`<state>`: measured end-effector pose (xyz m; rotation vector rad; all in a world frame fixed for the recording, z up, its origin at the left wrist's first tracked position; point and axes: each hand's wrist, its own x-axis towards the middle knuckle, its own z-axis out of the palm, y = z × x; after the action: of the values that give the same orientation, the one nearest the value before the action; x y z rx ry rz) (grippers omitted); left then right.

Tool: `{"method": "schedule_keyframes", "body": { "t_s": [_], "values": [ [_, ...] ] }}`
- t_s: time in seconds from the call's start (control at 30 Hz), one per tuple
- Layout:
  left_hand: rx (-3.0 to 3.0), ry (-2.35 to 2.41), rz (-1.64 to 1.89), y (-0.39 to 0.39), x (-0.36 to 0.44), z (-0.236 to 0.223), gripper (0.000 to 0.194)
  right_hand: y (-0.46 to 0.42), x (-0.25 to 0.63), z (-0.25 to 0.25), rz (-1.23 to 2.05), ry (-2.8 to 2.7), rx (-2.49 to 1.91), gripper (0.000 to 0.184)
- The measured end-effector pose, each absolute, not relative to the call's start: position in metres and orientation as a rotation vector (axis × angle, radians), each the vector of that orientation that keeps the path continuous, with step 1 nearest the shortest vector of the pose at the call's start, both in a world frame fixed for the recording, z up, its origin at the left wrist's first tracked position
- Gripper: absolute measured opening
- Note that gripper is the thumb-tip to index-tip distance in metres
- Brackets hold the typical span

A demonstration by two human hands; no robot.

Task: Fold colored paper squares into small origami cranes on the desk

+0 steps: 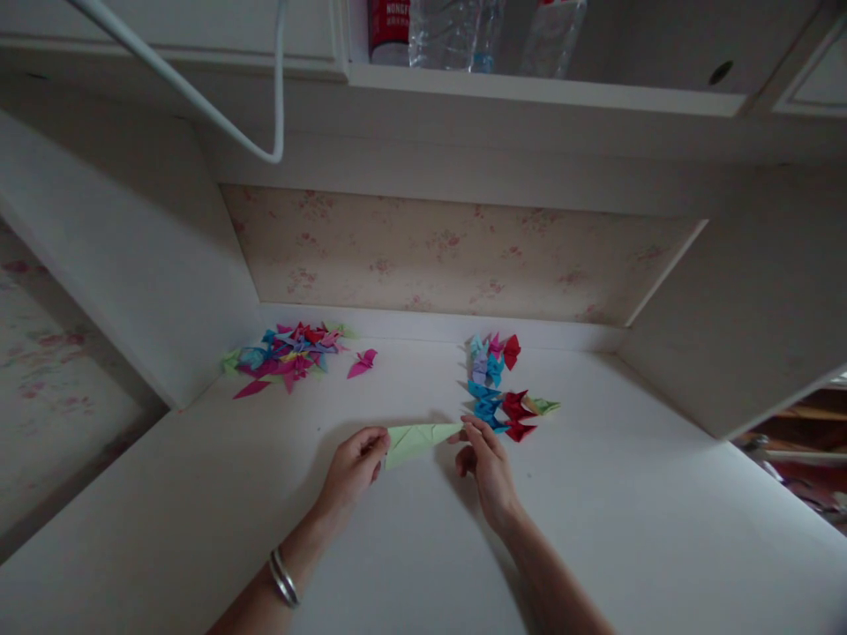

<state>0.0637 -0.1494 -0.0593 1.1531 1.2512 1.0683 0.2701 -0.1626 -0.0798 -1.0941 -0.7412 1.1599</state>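
Note:
A pale green sheet of folded paper [416, 442], narrowing to a point on the right, is stretched between my two hands above the white desk [397, 547]. My left hand [361, 459] pinches its wide left end between thumb and fingers. At the narrow right tip, my right hand [486, 463] grips the paper with thumb and forefinger, the other fingers curled. Crease lines run across the paper. Just beyond my right hand sit folded paper pieces in blue [486, 404] and red [518, 414], with a green one [543, 406] beside them.
At the back left lies a heap of colourful folded paper pieces [295, 353], with a single magenta one [362, 362] to its right. More small folded pieces [490, 357] stand at the back right. Overhead, a shelf [543, 93] holds plastic bottles [443, 35], and a white bent tube [198, 93] hangs down.

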Motion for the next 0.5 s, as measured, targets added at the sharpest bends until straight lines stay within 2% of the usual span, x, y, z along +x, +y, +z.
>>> {"method": "schedule_keyframes", "body": {
  "t_s": [0.07, 0.13, 0.27, 0.4, 0.5],
  "values": [
    [1.139, 1.273, 1.090, -0.148, 0.063, -0.061, 0.045, -0.163, 0.269, -0.079, 1.181, -0.728, -1.102, 0.047],
    [1.122, 1.284, 1.117, -0.147, 0.062, -0.062, 0.046, -0.163, 0.268, -0.081, 1.180, -0.764, -1.137, 0.048],
    [1.145, 1.279, 1.147, -0.144, 0.060, -0.066, 0.045, -0.173, 0.261, -0.084, 1.026, -1.296, -1.296, 0.025],
    [1.234, 1.272, 1.133, -0.142, 0.058, -0.065, 0.039, -0.199, 0.239, -0.080, 0.630, -2.110, -1.176, 0.020],
    [1.319, 1.218, 1.089, -0.141, 0.064, -0.061, 0.035, -0.217, 0.220, -0.078, 0.448, -2.405, -1.019, 0.013]
  ]
}}
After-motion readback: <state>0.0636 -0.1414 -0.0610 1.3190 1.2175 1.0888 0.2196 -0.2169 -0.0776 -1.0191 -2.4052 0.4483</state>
